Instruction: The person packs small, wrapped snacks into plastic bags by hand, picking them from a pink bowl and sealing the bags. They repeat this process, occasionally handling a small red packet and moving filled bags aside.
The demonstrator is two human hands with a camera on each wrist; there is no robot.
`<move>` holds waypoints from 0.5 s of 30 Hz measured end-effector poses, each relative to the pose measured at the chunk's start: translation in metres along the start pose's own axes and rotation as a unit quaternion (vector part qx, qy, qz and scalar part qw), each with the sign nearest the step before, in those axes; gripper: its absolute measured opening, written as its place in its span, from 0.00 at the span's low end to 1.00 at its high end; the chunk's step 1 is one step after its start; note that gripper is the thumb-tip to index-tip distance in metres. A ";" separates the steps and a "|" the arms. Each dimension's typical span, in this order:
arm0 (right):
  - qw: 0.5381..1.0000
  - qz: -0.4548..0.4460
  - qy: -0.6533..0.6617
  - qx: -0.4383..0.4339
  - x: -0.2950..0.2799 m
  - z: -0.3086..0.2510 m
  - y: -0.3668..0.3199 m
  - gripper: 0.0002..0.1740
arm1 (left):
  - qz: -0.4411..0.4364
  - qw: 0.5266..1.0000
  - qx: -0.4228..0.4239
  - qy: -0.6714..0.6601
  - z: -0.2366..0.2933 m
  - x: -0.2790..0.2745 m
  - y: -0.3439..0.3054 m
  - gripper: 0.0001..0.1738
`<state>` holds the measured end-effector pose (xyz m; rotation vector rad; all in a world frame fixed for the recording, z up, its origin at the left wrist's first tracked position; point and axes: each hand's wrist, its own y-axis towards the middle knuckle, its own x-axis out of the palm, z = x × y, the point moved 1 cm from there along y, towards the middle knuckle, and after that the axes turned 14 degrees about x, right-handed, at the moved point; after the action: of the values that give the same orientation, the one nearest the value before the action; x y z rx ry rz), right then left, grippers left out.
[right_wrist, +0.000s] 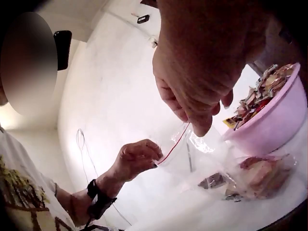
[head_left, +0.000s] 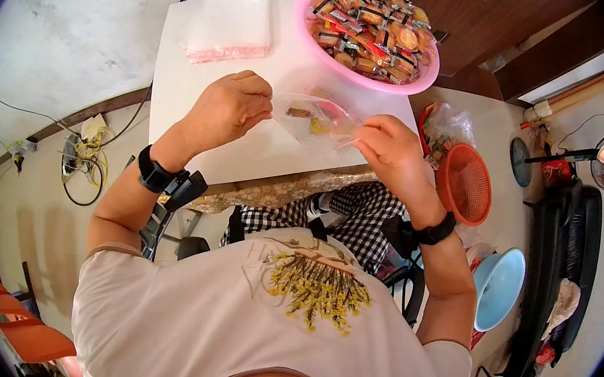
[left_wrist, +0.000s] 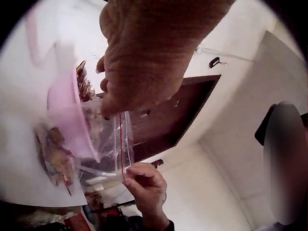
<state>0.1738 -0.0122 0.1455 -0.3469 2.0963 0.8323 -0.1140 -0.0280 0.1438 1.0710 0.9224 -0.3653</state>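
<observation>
Fingers of left hand [head_left: 227, 109] and right hand [head_left: 398, 152] pinch opposite ends of red strip [left_wrist: 121, 144] on clear plastic bag [head_left: 311, 137]; bag spans between hands above white table [head_left: 183, 119], near round pink basin [head_left: 371, 82]; light, even tension advisable; uneven pull could buckle thin film.

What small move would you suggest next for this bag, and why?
Perhaps the left hand and right hand might spread the bag open: they pinch its red-lined edge at two spots, and the nearby basin is piled with packets.
</observation>
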 end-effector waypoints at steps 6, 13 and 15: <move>0.993 -0.080 -0.081 -0.028 -0.004 -0.002 0.001 0.07 | -0.031 0.999 0.008 0.012 0.000 -0.004 0.009 0.08; 0.999 -0.046 0.004 -0.006 -0.014 0.013 0.006 0.07 | 0.003 1.000 -0.021 0.009 -0.002 -0.015 0.006 0.07; 0.998 -0.041 0.036 0.009 -0.019 0.014 0.012 0.06 | 0.018 1.000 -0.016 0.004 -0.002 -0.017 0.006 0.07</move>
<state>0.1879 0.0059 0.1598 -0.4557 2.1394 0.7632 -0.1205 -0.0265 0.1602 1.0600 0.9107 -0.3158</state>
